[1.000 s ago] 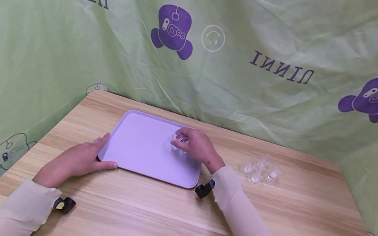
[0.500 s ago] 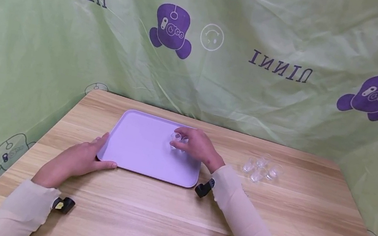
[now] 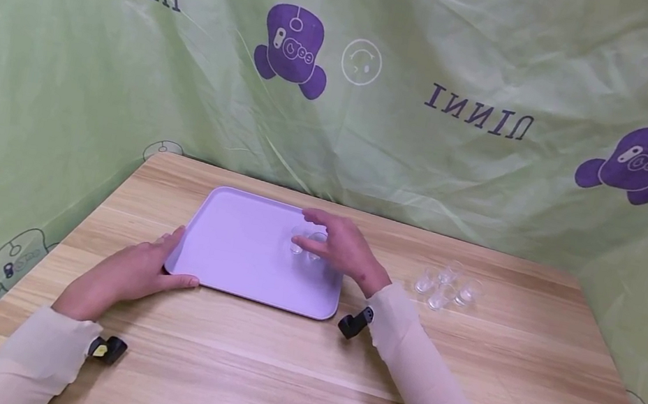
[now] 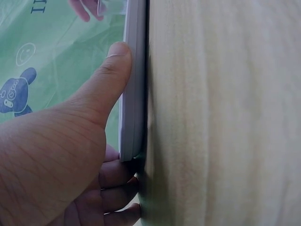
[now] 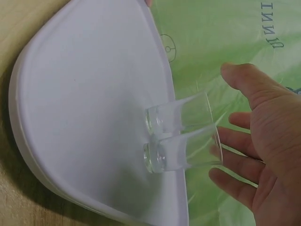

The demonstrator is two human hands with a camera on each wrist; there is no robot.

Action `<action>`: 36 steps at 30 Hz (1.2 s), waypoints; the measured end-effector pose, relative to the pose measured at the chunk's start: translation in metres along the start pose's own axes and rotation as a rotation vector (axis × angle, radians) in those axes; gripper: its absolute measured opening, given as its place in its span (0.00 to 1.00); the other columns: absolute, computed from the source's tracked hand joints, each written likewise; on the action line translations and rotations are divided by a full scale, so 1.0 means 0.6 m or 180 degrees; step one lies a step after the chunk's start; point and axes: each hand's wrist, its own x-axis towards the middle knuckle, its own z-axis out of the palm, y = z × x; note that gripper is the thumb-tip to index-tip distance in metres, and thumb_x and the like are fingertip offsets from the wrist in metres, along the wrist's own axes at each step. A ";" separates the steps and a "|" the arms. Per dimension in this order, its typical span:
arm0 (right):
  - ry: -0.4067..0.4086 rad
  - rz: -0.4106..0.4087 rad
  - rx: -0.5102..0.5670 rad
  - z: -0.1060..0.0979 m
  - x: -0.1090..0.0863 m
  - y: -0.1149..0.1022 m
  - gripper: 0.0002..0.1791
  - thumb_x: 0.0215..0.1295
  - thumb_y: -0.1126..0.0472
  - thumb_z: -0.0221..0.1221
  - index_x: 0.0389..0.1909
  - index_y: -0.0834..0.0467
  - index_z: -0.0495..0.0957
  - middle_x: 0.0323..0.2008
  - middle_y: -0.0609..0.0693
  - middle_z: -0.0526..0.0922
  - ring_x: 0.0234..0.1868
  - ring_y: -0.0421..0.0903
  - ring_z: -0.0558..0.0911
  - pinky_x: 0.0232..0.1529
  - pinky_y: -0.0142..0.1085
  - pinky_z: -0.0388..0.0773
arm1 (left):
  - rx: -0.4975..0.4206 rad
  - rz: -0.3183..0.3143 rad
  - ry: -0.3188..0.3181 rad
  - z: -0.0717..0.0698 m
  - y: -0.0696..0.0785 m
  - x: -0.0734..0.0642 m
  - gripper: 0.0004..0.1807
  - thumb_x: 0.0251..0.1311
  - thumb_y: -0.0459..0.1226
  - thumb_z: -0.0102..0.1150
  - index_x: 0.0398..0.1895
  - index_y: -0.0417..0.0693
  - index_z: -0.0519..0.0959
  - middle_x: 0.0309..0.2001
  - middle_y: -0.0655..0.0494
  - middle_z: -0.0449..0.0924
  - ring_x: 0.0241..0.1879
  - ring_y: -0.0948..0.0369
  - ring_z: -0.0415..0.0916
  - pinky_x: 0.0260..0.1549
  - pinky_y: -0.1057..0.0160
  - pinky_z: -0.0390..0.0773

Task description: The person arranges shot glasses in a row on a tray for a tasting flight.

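Note:
Two small clear shot glasses, one nearer (image 5: 171, 154) and one behind it (image 5: 167, 117), stand upright side by side on the lilac tray (image 3: 246, 253), near its right end. My right hand (image 3: 343, 244) is spread around them with thumb and fingers apart; in the right wrist view the fingertips sit just beyond the rims and the thumb stands away. At the tray's front left corner, my left hand (image 3: 137, 271) rests with extended fingers against the left side and the thumb (image 4: 115, 66) along the front rim.
Several more clear shot glasses (image 3: 441, 295) stand in a cluster on the wooden table (image 3: 246, 373), right of the tray. A green printed curtain (image 3: 205, 70) hangs behind the table and along its sides.
My right thumb and fingers have spread away from the two glasses, which stay on the tray. My left hand keeps its place at the tray's corner.

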 end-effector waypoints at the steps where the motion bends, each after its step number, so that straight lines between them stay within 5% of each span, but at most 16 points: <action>1: 0.0014 -0.0006 -0.0003 -0.001 -0.001 -0.001 0.34 0.68 0.45 0.68 0.69 0.59 0.76 0.62 0.55 0.81 0.62 0.52 0.80 0.62 0.46 0.76 | -0.0001 0.0003 0.0000 0.000 0.000 0.000 0.65 0.62 0.69 0.59 0.77 0.23 0.48 0.71 0.20 0.55 0.69 0.28 0.60 0.65 0.33 0.64; 12: 0.0323 -0.0133 0.0041 -0.028 -0.028 0.000 0.30 0.68 0.50 0.69 0.65 0.61 0.78 0.59 0.54 0.84 0.59 0.53 0.81 0.58 0.47 0.78 | -0.0001 0.0040 0.0051 0.000 0.000 0.000 0.65 0.61 0.69 0.60 0.77 0.22 0.49 0.71 0.19 0.57 0.69 0.29 0.61 0.65 0.34 0.65; 36: 0.0655 0.0168 -0.0193 -0.091 -0.154 0.042 0.27 0.71 0.52 0.67 0.65 0.62 0.78 0.61 0.55 0.82 0.64 0.54 0.79 0.65 0.52 0.73 | -0.0015 0.0007 -0.0022 -0.002 0.001 0.000 0.65 0.62 0.70 0.58 0.77 0.23 0.47 0.71 0.19 0.54 0.70 0.29 0.57 0.66 0.34 0.62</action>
